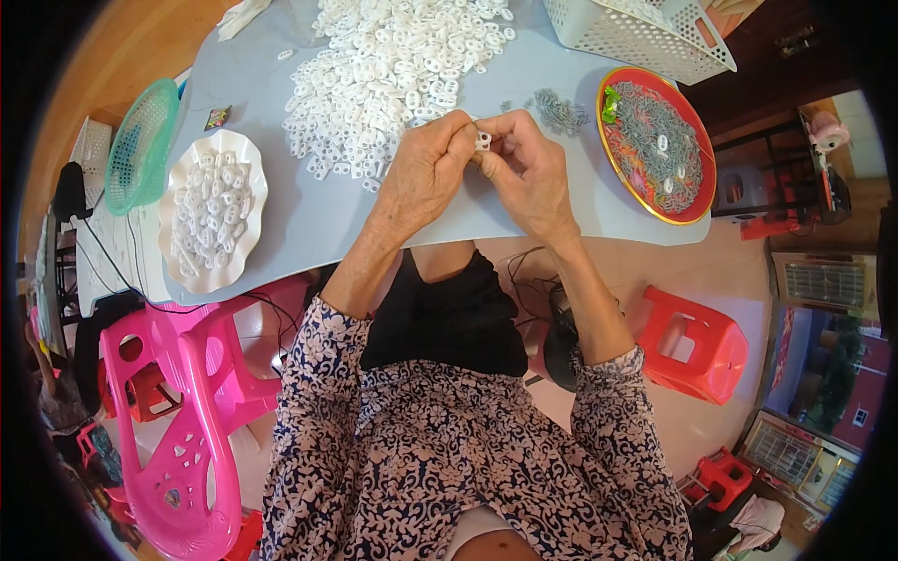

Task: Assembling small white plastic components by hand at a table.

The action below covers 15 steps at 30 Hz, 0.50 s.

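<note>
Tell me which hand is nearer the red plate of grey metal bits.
Right. The right hand is just left of the red plate, pinching a small white plastic piece. The left hand sits farther off, beyond the right hand, by the white pile.

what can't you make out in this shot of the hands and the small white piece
Head view only:
- Small white piece: mostly covered by the fingertips of the left hand and right hand; its shape is unclear.
- Grey bits on the red plate: too small to identify.
- White basket: cut off by the top edge.
- White pile: far end cut off by the top edge.
</note>
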Motion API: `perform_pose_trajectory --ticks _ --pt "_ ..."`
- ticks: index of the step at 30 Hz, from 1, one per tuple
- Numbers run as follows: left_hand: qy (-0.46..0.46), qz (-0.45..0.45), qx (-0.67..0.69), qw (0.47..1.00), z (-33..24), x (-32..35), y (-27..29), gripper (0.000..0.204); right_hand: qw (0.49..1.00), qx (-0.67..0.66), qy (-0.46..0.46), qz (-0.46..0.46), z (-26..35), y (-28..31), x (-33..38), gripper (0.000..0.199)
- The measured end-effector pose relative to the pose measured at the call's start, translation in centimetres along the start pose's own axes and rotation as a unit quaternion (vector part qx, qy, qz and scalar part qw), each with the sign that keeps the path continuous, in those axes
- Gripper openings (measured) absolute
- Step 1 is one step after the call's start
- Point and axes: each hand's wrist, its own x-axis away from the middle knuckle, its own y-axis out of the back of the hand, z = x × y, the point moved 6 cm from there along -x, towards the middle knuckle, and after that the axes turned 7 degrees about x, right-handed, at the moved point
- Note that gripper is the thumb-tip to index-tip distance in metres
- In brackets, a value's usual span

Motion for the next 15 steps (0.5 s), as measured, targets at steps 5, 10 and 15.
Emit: perform_pose_trajectory --ticks 5,10,15 --pt "0.012 0.006 -0.004 1.000 0.35 0.00 -0.07 0.020 0.999 0.030 0.010 0.008 0.73 0.12 0.02 0.015" --pt "0.019 0.007 0.013 1.000 0.27 0.20 -0.19 0.021 0.999 0.036 0.017 0.016 1.15 0.20 0.12 0.014" --pt "0.027 0.006 0.023 0.999 0.11 0.46 -0.30 0.023 0.998 0.050 0.035 0.002 0.96 0.27 0.28 0.011"
